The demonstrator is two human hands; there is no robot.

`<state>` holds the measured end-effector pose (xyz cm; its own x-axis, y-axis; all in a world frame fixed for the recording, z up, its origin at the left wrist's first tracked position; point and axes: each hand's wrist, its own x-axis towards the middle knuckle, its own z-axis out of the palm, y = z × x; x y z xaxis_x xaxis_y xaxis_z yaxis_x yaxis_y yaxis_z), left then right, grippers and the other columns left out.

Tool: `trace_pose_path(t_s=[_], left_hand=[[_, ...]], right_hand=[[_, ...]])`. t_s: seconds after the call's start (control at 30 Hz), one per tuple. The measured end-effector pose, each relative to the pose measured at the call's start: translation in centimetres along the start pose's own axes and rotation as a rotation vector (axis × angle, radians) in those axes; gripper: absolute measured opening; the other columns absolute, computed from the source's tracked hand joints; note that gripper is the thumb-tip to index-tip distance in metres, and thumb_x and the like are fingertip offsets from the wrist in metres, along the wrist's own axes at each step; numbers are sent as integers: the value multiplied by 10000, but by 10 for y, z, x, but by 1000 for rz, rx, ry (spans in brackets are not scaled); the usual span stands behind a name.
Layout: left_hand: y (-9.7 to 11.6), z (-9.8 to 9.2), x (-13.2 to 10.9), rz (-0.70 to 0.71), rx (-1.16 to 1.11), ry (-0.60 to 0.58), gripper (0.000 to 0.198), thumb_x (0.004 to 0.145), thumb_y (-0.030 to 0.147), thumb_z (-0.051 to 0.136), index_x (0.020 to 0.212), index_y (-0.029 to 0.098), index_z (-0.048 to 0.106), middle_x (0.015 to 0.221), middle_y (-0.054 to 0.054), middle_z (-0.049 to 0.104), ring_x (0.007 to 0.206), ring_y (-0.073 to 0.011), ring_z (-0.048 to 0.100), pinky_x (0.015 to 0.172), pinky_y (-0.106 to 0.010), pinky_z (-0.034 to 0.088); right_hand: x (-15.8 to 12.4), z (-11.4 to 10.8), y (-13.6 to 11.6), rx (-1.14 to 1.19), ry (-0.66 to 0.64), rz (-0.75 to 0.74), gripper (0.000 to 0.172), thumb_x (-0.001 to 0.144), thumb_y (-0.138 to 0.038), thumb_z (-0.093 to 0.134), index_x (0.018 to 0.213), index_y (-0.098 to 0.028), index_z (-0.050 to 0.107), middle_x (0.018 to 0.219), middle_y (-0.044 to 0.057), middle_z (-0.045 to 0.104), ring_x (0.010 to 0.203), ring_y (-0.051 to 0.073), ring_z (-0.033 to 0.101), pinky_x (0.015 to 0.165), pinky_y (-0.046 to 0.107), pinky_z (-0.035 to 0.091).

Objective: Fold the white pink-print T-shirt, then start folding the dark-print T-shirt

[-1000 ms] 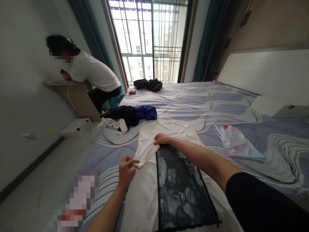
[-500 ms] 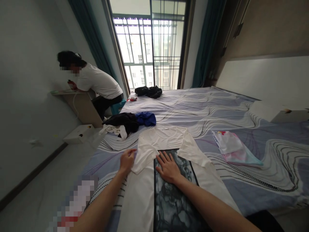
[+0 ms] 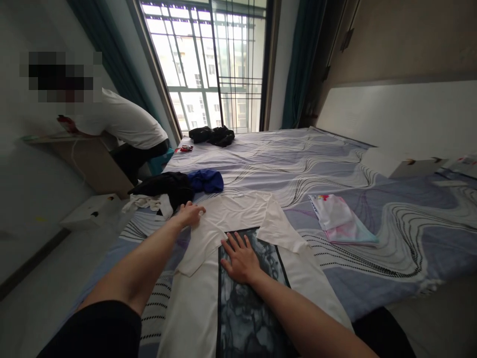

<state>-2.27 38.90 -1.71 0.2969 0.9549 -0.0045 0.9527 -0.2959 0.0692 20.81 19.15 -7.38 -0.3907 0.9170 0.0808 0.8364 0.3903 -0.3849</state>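
Observation:
A white T-shirt (image 3: pixel 186 303) lies spread on the bed, its sleeves laid inward over the front. A dark, marbled print (image 3: pixel 238 318) covers the middle of its chest. My right hand (image 3: pixel 241 259) rests flat on the upper part of that print with its fingers spread. At the shirt's left shoulder, my left hand (image 3: pixel 191 215) is closed in a pinch, with a bit of white cloth showing at its fingertips.
Dark and blue clothes (image 3: pixel 204 181) lie just beyond my left hand. A folded white-and-pink garment (image 3: pixel 337 219) is to the right. Another person (image 3: pixel 130 119) sits at a small desk (image 3: pixel 91 161) on the left. A white box (image 3: pixel 89 211) stands on the floor.
My left hand has moved forward along the shirt's left edge, from the sleeve to the shoulder. My right hand stays flat on the print. The view has turned to the right.

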Motion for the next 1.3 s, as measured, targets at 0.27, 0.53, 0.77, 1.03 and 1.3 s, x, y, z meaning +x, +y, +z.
trace_pose_path(t_s=[0.27,0.53,0.77,1.03,1.3], left_hand=[[77,76,-138,-19,36,152,632,967,448,386,1525,153,371,1617,-157,316,1488,-348,246,1175,-547,241],[81,79,-207,-106,-29,328,594,909,380,483,1465,174,457,1562,-159,412,1455,-326,340,1158,-498,314],[55,76,-224,-441,-271,535,527,780,269,519,1283,141,613,1067,-148,664,1005,-320,629,928,-461,489],[38,70,-224,-399,-454,590,293,825,355,475,959,200,684,840,-54,609,767,-222,590,803,-355,484],[45,65,-216,-172,-212,483,261,719,109,494,926,222,606,1016,-95,623,1003,-268,557,941,-396,462]], right_hand=[[2,7,3,-11,59,-9,759,975,-580,360,1597,-182,179,1662,59,179,1531,291,106,1234,547,62],[-29,1,2,-19,-2,-68,743,993,-568,337,1587,-141,205,1658,88,163,1534,294,97,1237,548,79],[-114,-19,44,-34,-45,-139,605,1010,-502,370,1565,-273,299,1654,24,197,1528,249,156,1240,515,133],[-144,-30,61,-81,-42,-72,589,1005,-436,406,1562,-268,315,1653,41,194,1527,269,160,1229,515,159],[-143,-31,59,-54,-50,-55,593,1009,-473,393,1564,-284,302,1657,30,178,1532,252,137,1238,500,121]])
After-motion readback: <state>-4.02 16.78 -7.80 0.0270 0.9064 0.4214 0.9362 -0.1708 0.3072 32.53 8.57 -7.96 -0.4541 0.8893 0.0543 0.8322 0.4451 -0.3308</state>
